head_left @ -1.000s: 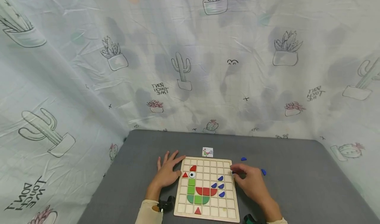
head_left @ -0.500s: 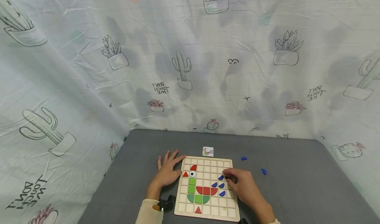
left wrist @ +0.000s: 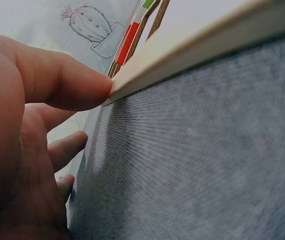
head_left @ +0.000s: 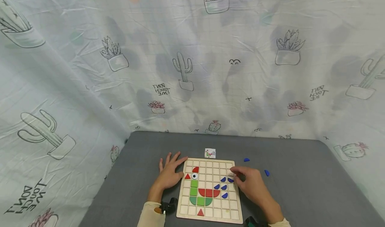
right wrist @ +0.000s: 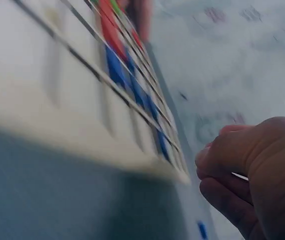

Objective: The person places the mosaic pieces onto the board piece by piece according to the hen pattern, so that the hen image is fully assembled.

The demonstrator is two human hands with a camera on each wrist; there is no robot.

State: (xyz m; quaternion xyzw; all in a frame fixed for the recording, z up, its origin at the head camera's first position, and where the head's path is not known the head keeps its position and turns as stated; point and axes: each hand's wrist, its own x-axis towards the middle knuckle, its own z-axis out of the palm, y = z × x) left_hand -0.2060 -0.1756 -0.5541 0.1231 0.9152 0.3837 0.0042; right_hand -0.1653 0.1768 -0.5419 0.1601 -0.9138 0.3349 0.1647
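Observation:
A wooden grid board (head_left: pixel 216 217) lies on the grey table, bearing red, green and blue pieces and a round eye piece (head_left: pixel 195 176). My left hand (head_left: pixel 169 177) lies along its left side with spread fingers, thumb against the frame's edge, as the left wrist view shows. Above the board's right edge is my right hand (head_left: pixel 251 183), its fingers loosely bent and no piece visible in them. Just left of its fingertips a blue half-round piece (head_left: pixel 230 180) sits in a cell, beside several other blue pieces (head_left: pixel 224 187).
Two loose blue pieces, one behind the board's far right corner (head_left: pixel 246 159) and one further right (head_left: pixel 267 173), lie on the table (head_left: pixel 294 187). A small pattern card (head_left: pixel 210 153) is just beyond the board. Printed curtains (head_left: pixel 210 86) surround the table.
My right hand carried a blue piece from the board's right edge leftward into a cell, let go of it, and drew back to the right. The left hand stays put.

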